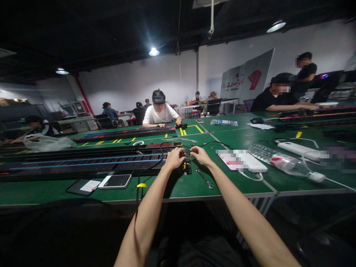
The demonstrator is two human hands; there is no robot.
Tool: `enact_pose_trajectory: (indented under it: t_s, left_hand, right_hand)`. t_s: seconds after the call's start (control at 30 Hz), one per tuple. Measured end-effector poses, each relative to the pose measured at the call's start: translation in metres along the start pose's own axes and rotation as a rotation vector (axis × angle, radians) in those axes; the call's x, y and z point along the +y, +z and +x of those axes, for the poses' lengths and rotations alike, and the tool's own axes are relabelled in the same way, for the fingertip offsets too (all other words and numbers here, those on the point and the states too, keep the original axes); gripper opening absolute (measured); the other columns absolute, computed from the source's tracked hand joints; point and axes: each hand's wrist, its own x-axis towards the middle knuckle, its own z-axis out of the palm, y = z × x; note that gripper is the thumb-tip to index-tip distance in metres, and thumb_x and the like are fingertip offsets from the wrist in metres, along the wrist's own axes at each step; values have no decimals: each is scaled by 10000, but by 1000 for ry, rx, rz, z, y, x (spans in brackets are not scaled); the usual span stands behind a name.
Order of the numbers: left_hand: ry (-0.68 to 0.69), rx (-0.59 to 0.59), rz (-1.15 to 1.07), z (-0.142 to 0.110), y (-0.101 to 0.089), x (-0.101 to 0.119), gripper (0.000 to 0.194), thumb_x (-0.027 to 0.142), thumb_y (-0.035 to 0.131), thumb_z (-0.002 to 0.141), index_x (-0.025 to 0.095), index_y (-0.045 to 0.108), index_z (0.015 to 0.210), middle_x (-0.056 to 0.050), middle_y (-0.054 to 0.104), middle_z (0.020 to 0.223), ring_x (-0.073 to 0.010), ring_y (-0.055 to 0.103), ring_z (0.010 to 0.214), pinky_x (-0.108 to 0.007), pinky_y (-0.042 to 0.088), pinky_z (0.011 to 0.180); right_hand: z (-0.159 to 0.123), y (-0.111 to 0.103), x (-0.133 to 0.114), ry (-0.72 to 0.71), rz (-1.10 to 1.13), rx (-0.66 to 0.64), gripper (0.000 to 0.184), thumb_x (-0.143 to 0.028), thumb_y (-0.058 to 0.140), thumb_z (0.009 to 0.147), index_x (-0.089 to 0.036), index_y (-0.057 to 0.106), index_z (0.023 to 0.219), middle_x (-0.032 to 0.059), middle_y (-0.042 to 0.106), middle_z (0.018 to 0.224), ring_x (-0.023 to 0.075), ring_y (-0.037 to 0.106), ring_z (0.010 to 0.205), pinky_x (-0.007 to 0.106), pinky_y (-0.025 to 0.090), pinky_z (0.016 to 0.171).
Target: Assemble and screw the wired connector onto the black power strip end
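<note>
A long black rail assembly [91,163] with a blue strip and small red marks lies along the table in front of me. At its right end is a black end piece [188,166] with yellow parts. My left hand [175,158] has its fingers closed on this end piece. Just to the right, my right hand [200,155] is bent with thumb and fingertips together beside the end piece. Whatever those fingertips hold, if anything, is too small to make out. A metal wrench [205,178] lies below my right hand. A black cable [152,168] crosses the assembly.
A white device with dark screen [115,181] and a black sleeve [82,186] lie front left. To the right are a white power bank [251,162], a plastic bottle [283,161] and a white power strip [302,151]. Across the green table [222,138], a person [160,115] works on another rail.
</note>
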Motion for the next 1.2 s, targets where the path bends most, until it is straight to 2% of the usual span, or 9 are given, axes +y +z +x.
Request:
enact_pose_trajectory:
  t_s: [0.07, 0.17, 0.27, 0.47, 0.73, 0.87, 1.2]
  left_hand:
    - [3, 4, -1, 0, 0, -1, 412, 325, 634, 881, 270, 556, 1281, -51, 597, 1284, -251, 552, 1204, -401, 437, 1004]
    - [21, 3, -1, 1, 2, -3, 421, 320, 625, 883, 285, 550, 1295, -49, 598, 1271, -253, 556, 1196, -404, 447, 989]
    - [47, 19, -4, 1, 4, -4, 429, 314, 620, 883, 287, 544, 1305, -48, 599, 1263, -245, 561, 1185, -391, 455, 977]
    - [19, 14, -9, 3, 4, -3, 430, 321, 636, 876, 247, 554, 1291, -64, 602, 1276, -243, 568, 1186, -383, 453, 985]
    - [24, 12, -28, 2, 4, -4, 422, 338, 628, 886, 247, 555, 1292, -60, 609, 1275, -244, 579, 1182, -389, 454, 985]
    - [37, 16, -27, 3, 5, -6, 406, 373, 622, 895, 248, 569, 1277, -61, 614, 1272, -240, 590, 1160, -367, 465, 961]
    - [48, 42, -44, 3, 7, -7, 398, 438, 620, 897, 256, 586, 1249, -53, 622, 1258, -242, 599, 1145, -359, 466, 942]
  right_hand:
    - [8, 15, 0, 39, 87, 13, 135, -206, 581, 684, -187, 601, 816, 7, 674, 768, 161, 630, 726, 282, 512, 714]
    - [12, 36, -1, 44, 99, 87, 123, -190, 542, 700, -191, 583, 816, 22, 683, 803, 169, 644, 774, 308, 516, 771]
    - [9, 45, -1, 12, 91, 148, 146, -208, 524, 733, -202, 565, 874, 26, 679, 837, 175, 650, 808, 315, 516, 792]
    - [1, 32, 3, 67, 104, 205, 208, -275, 563, 742, -215, 518, 936, 1, 642, 768, 171, 632, 711, 311, 524, 708]
    - [4, 31, 6, 101, 261, 96, 296, -150, 640, 557, -192, 566, 840, 2, 662, 749, 163, 636, 732, 295, 529, 719]
    - [3, 28, 6, 102, 324, 62, 331, -145, 675, 515, -186, 591, 832, 9, 686, 762, 178, 655, 763, 310, 537, 742]
    - [-1, 25, -1, 97, 360, 35, 246, -134, 652, 527, -172, 637, 769, 34, 709, 769, 190, 672, 767, 332, 554, 765]
